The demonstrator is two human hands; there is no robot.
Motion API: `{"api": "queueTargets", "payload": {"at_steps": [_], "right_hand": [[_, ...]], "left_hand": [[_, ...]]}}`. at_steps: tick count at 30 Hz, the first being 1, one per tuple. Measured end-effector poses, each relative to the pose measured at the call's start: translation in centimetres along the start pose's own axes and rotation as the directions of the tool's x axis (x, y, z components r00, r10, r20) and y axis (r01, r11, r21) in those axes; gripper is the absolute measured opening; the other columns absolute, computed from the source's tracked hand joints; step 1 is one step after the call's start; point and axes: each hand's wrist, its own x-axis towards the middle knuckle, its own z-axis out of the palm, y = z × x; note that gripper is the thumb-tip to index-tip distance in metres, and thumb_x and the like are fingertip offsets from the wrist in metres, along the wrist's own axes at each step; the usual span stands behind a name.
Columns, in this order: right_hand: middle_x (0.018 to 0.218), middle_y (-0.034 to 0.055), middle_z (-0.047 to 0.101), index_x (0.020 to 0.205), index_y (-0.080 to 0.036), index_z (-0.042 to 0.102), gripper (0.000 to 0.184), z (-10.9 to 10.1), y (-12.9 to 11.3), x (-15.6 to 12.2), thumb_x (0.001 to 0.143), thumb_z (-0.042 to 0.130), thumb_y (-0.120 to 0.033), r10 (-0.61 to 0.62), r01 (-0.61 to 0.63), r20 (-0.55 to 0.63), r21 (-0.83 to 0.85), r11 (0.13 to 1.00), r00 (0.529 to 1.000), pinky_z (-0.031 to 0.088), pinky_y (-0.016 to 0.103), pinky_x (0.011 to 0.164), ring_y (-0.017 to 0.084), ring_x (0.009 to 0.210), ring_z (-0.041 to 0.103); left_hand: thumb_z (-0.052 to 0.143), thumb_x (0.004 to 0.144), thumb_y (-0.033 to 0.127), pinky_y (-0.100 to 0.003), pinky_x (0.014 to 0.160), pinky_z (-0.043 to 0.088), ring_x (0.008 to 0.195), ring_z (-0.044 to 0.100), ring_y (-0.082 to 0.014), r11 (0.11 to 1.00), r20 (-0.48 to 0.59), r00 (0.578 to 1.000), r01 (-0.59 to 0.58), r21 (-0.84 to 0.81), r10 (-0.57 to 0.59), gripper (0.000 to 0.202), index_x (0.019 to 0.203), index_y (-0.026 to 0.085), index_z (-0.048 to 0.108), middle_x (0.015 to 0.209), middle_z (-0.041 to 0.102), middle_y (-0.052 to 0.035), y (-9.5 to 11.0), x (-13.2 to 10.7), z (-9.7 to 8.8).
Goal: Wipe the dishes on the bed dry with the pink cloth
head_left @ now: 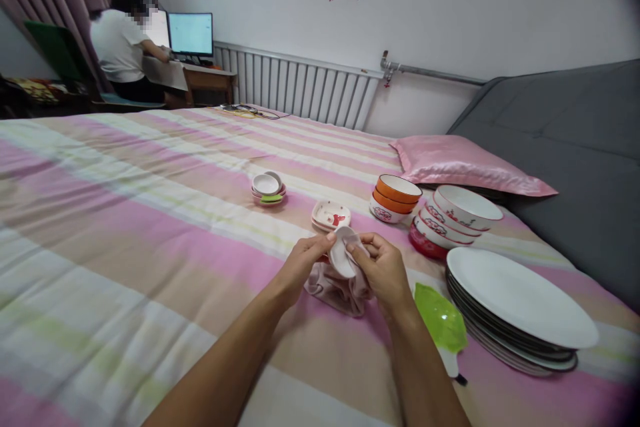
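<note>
Both my hands meet over the striped bedspread [125, 227]. My left hand [300, 265] pinches the rim of a small white saucer [343, 252], fingers closed on it. My right hand [383, 270] presses a pinkish cloth [337, 290] against the same saucer, fingers curled round both. The cloth hangs down from my hands onto the bed. Just beyond my hands lies a small square dish with a red motif [331, 215].
A pile of small saucers [269, 188] sits farther back. To the right stand orange bowls [397, 197], red-patterned bowls [457, 220], stacked oval plates [520, 310] and a green leaf-shaped dish [440, 323]. Pink pillow [465, 163], grey headboard; a person sits at a desk far left.
</note>
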Motion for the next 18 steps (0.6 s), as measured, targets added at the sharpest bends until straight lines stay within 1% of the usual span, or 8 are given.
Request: {"api": "queueTargets", "payload": {"at_steps": [2, 4, 7, 8, 10, 13, 18], "right_hand": [[0.071, 0.0050, 0.070, 0.082, -0.015, 0.060, 0.032, 0.05, 0.02, -0.03, 0.065, 0.073, -0.039, 0.005, -0.005, -0.030, 0.013, 1.000, 1.000, 0.045, 0.021, 0.050, 0.013, 0.057, 0.060], [0.071, 0.0044, 0.069, 0.082, -0.015, 0.059, 0.033, 0.07, 0.13, 0.02, 0.065, 0.074, -0.038, 0.008, -0.005, -0.082, 0.033, 0.999, 0.997, 0.045, 0.021, 0.051, 0.013, 0.057, 0.060], [0.068, 0.0026, 0.068, 0.082, -0.016, 0.059, 0.033, -0.01, 0.41, 0.22, 0.064, 0.075, -0.039, -0.002, 0.010, -0.160, 0.055, 0.998, 0.987, 0.045, 0.021, 0.051, 0.013, 0.057, 0.060], [0.067, 0.0020, 0.067, 0.082, -0.016, 0.058, 0.034, -0.05, 0.51, 0.30, 0.064, 0.074, -0.039, -0.006, 0.016, -0.179, 0.056, 0.998, 0.984, 0.045, 0.021, 0.051, 0.013, 0.056, 0.060], [0.066, 0.0015, 0.067, 0.082, -0.016, 0.058, 0.034, -0.15, 0.69, 0.43, 0.064, 0.074, -0.039, -0.015, 0.025, -0.204, 0.045, 0.999, 0.979, 0.044, 0.021, 0.049, 0.013, 0.055, 0.059], [0.069, 0.0027, 0.068, 0.083, -0.016, 0.058, 0.035, -0.25, 0.80, 0.53, 0.064, 0.074, -0.040, -0.021, 0.026, -0.207, 0.022, 0.999, 0.978, 0.045, 0.022, 0.050, 0.014, 0.057, 0.060], [0.074, 0.0045, 0.069, 0.087, -0.016, 0.057, 0.038, -0.30, 0.59, 0.44, 0.062, 0.075, -0.038, -0.027, 0.032, -0.173, 0.029, 0.999, 0.985, 0.047, 0.023, 0.054, 0.015, 0.062, 0.062]], "left_hand": [[0.050, 0.083, 0.049, -0.031, 0.068, 0.044, 0.066, 0.057, -0.0174, 1.000, -0.004, 1.000, 0.005, 0.004, -0.005, 0.044, 0.072, 0.009, 0.063, 0.063, 0.059, -0.0050, -0.03, 0.05, 0.03], [0.050, 0.083, 0.050, -0.030, 0.068, 0.044, 0.068, 0.057, -0.0168, 1.000, -0.015, 1.000, -0.021, 0.009, 0.022, 0.044, 0.079, 0.009, 0.064, 0.067, 0.060, -0.0050, -0.01, 0.11, 0.06], [0.060, 0.078, 0.045, -0.026, 0.068, 0.045, 0.070, 0.056, -0.0135, 0.995, -0.050, 0.995, -0.080, 0.055, 0.083, 0.039, 0.095, 0.010, 0.065, 0.078, 0.063, -0.0050, 0.12, 0.17, 0.17], [0.066, 0.075, 0.042, -0.025, 0.067, 0.045, 0.070, 0.056, -0.0126, 0.995, -0.055, 0.996, -0.071, 0.067, 0.075, 0.040, 0.099, 0.010, 0.064, 0.081, 0.064, -0.0051, 0.17, 0.16, 0.25], [0.073, 0.068, 0.036, -0.025, 0.067, 0.047, 0.069, 0.059, -0.0128, 0.999, -0.042, 0.999, -0.017, 0.045, 0.019, 0.047, 0.106, 0.010, 0.062, 0.084, 0.065, -0.0059, 0.27, 0.10, 0.48], [0.076, 0.065, 0.032, -0.028, 0.070, 0.051, 0.074, 0.063, -0.0163, 0.999, -0.018, 0.999, 0.035, -0.025, -0.036, 0.052, 0.109, 0.008, 0.060, 0.086, 0.067, -0.0078, 0.37, -0.03, 0.85], [0.075, 0.066, 0.031, -0.028, 0.068, 0.052, 0.075, 0.065, -0.0171, 0.999, -0.011, 1.000, 0.000, -0.049, 0.000, 0.052, 0.111, 0.008, 0.060, 0.088, 0.069, -0.0099, 0.42, -0.07, 0.92]]}}
